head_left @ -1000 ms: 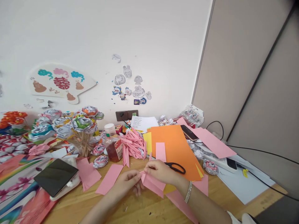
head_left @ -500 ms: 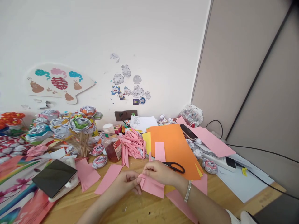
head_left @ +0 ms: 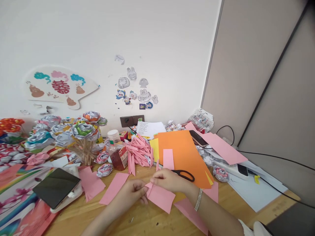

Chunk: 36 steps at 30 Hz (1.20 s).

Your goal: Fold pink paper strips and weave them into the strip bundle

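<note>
A pink paper strip (head_left: 161, 198) is held above the wooden table (head_left: 137, 219), with a narrow fold at its left end. My left hand (head_left: 134, 193) pinches that folded end between thumb and fingers. Close beside it, my right hand (head_left: 168, 179) grips the paper's upper edge near the fold; its curled fingers partly hide the edge. Black-handled scissors (head_left: 185, 175) lie just beyond my right hand, their blades mostly hidden. Another pink strip (head_left: 114, 188) lies flat to the left of my left hand. A pile of folded pink strips (head_left: 140, 150) sits behind my hands.
Orange paper sheets (head_left: 178, 141) lie behind my right hand. A bottle of dark liquid (head_left: 118, 155) stands left of the pile. Paper flowers on sticks (head_left: 85, 134) crowd the back left. A tablet-like device (head_left: 56, 186) lies at left, and white sheets (head_left: 258, 193) at right.
The free right end of the pink paper strip has swung slightly downward and shows flatter. Both hands keep their hold in nearly the same place.
</note>
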### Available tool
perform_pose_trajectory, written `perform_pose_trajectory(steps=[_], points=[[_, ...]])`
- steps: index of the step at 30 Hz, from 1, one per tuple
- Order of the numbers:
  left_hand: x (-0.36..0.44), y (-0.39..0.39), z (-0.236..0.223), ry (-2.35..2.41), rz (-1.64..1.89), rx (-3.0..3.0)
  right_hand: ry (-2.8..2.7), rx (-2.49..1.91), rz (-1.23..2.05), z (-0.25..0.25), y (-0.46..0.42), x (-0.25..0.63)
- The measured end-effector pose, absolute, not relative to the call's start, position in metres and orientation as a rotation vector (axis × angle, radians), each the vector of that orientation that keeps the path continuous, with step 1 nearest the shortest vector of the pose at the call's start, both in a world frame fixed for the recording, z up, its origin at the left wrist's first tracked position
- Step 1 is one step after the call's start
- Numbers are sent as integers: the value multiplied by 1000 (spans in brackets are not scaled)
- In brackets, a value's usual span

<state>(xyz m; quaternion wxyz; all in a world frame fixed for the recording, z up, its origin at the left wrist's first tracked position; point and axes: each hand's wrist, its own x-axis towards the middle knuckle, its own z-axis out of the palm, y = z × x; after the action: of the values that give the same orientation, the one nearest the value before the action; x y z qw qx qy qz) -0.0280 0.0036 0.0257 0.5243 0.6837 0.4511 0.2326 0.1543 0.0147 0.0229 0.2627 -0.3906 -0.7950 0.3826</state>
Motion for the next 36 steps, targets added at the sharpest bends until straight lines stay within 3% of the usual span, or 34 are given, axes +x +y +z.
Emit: perform_pose_trajectory(steps=[8, 18, 27, 36], points=[[-28, 5, 20, 1096, 579, 1680, -2088, -1145, 1244, 21, 15, 159], [-26, 1, 24, 1141, 547, 1681, -2149, -1083, 1275, 20, 16, 159], [-24, 0, 26, 1155, 585, 1583, -2426, -1200, 554, 19, 5, 150], [-33, 5, 35, 1044, 578, 1436, -2494, -775, -143, 4, 16, 147]])
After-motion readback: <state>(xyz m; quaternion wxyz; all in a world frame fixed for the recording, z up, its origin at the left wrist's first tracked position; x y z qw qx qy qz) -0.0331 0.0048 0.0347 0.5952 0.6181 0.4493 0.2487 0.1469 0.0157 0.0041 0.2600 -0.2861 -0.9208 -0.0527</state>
